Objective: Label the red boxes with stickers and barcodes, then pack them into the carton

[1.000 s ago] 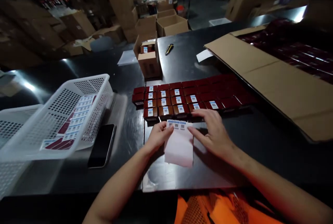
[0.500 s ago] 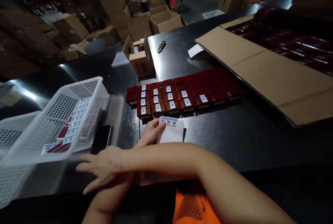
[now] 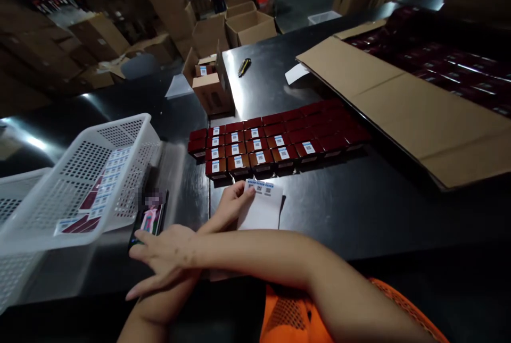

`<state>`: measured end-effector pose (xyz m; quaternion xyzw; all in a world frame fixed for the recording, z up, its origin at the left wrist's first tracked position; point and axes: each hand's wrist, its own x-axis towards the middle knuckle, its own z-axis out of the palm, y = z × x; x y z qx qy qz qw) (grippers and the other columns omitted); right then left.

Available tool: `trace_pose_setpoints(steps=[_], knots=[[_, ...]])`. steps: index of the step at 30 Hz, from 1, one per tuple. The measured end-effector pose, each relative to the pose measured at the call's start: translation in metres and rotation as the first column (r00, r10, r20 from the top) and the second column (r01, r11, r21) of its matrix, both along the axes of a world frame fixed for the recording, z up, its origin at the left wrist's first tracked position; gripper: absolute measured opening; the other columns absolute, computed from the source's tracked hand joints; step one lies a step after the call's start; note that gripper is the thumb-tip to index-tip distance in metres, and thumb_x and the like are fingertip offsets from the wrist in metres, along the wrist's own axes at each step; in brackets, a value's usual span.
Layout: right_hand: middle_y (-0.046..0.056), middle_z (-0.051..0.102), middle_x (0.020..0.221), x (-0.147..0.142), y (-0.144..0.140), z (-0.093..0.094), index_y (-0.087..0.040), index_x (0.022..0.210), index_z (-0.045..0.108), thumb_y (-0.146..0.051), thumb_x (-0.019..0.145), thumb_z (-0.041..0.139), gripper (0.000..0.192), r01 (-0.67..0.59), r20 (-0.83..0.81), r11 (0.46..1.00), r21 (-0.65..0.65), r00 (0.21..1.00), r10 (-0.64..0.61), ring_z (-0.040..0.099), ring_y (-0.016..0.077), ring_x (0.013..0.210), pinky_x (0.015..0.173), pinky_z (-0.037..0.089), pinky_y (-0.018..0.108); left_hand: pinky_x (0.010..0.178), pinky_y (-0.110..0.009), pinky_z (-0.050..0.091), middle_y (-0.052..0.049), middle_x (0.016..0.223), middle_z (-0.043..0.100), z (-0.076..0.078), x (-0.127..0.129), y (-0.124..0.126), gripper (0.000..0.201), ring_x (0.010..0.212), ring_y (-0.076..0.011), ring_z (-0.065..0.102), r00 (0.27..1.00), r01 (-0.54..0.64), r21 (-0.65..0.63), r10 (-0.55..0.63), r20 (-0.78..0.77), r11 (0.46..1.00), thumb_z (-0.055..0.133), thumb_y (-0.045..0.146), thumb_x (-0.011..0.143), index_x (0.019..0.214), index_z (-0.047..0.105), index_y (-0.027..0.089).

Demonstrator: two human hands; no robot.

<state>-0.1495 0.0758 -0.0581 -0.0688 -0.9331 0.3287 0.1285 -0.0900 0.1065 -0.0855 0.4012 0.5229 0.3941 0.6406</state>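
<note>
My right hand (image 3: 167, 252) crosses over, fingers spread, tapping the lit black phone (image 3: 149, 220) at lower left. My left hand (image 3: 231, 205) pinches the white label sheet (image 3: 261, 205) at centre. The crossed forearm could drag that sheet loose.

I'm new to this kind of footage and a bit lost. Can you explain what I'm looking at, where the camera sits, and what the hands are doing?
There is no machine here: a person works with two bare hands, filmed by a camera worn on the head that looks down at a dark table.

The left hand holds a white sheet of labels at its top edge. The right arm crosses over the left, and the right hand touches a phone whose screen is lit.

Beyond the sheet lie rows of small dark red boxes; many carry a white label. To the left stands a white plastic basket with more such boxes inside. To the right lies flattened cardboard; a small open carton stands further back.
</note>
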Motion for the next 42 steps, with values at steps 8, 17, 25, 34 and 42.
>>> trace_pose_setpoints(steps=[8,17,25,34,42], knots=[[0.008,0.058,0.14,0.082,-0.017,0.02,-0.022,0.119,0.061,-0.053,0.099,0.041,0.043,0.052,-0.351,0.922,0.383,0.932,0.093,0.064,0.0221,0.106,0.084,0.053,0.039,0.063,-0.024,0.045,-0.001,0.074,0.07,0.018,0.001,0.002,0.046,0.064,-0.0137,0.059,0.993,-0.105,0.0,0.105,0.049,0.994,0.084,0.053,0.063,0.083,0.066,0.015],[0.013,0.064,0.119,0.285,0.023,0.023,-0.023,0.125,0.05,-0.016,0.073,0.059,0.053,0.853,-0.306,0.402,-0.331,0.306,-0.901,0.063,0.0266,0.107,0.089,0.053,0.047,0.064,-0.025,0.048,-0.006,0.08,0.075,0.022,0.001,0.003,0.046,0.064,-0.0156,0.065,0.959,-0.15,-0.109,0.172,0.225,0.983,0.083,0.049,0.065,0.092,0.072,0.014],[0.007,0.073,0.102,0.271,0.044,0.031,-0.022,0.103,0.072,-0.027,0.079,0.071,0.024,0.779,-0.17,0.491,-0.391,0.463,-0.87,0.068,0.0209,0.093,0.077,0.054,0.035,0.068,-0.023,0.047,-0.002,0.079,0.072,0.019,0.001,-0.004,0.04,0.068,-0.014,0.061,0.997,-0.067,0.02,0.066,0.035,0.998,0.079,0.053,0.071,0.085,0.071,0.016],[0.003,0.07,0.091,0.275,0.046,0.038,-0.023,0.082,0.065,-0.021,0.09,0.063,0.008,0.672,-0.406,0.644,-0.366,0.508,-0.76,0.063,0.0187,0.091,0.085,0.051,0.037,0.055,-0.02,0.041,0.001,0.067,0.066,0.015,0.003,-0.007,0.044,0.057,-0.01,0.053,0.995,-0.079,-0.084,0.085,0.061,0.993,0.081,0.055,0.068,0.077,0.064,0.016],[-0.007,0.059,0.067,0.341,0.149,0.072,-0.023,0.102,0.054,-0.017,0.079,0.067,0.028,0.819,0.103,0.232,-0.526,0.332,-0.938,0.055,0.0111,0.057,0.053,0.042,0.021,0.053,-0.019,0.041,0.001,0.066,0.065,0.017,0.004,-0.007,0.046,0.055,-0.0098,0.054,0.996,-0.038,-0.146,0.049,0.075,0.989,0.08,0.056,0.069,0.079,0.061,0.015]])
